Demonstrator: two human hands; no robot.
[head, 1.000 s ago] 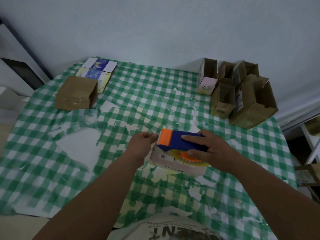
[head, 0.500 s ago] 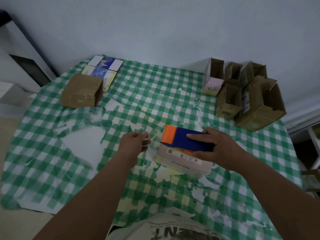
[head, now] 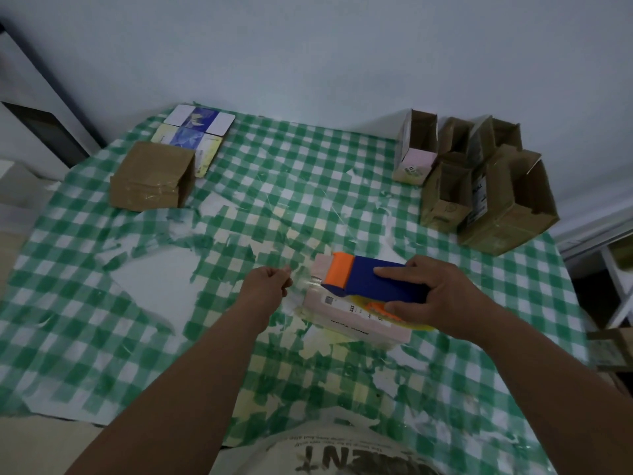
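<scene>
- Right hand [head: 445,299] is on the blue-and-orange tape dispenser [head: 370,281]. Its fingers [head: 390,270] are curled over the top and the thumb is tucked along the near side, clamped firmly on it.
- The dispenser sits on top of the pink box [head: 356,320], with its orange mouth pointing left.
- The box lies flat on the green-checked tabletop [head: 274,186], right in front of the person and a little right of centre.
- Left hand [head: 265,286] hovers just left of the box. Its fingers [head: 282,274] are pinched together on the free end of a clear tape strip [head: 299,281], which runs back toward the dispenser's mouth.
- This looks like the pull-out step, with a length of tape drawn off ready to seal the box. The film is so clear I can't tell whether any of it is stuck down.
- The next move would be to lay that end over the box's left edge and press it flat. After that, run the dispenser along the top with the strip taut so it doesn't fold on itself.
- Well apart from the work are a taped brown box [head: 150,178] at far left, printed cards [head: 200,132] behind it, and open cartons [head: 507,200] clustered at far right.
</scene>
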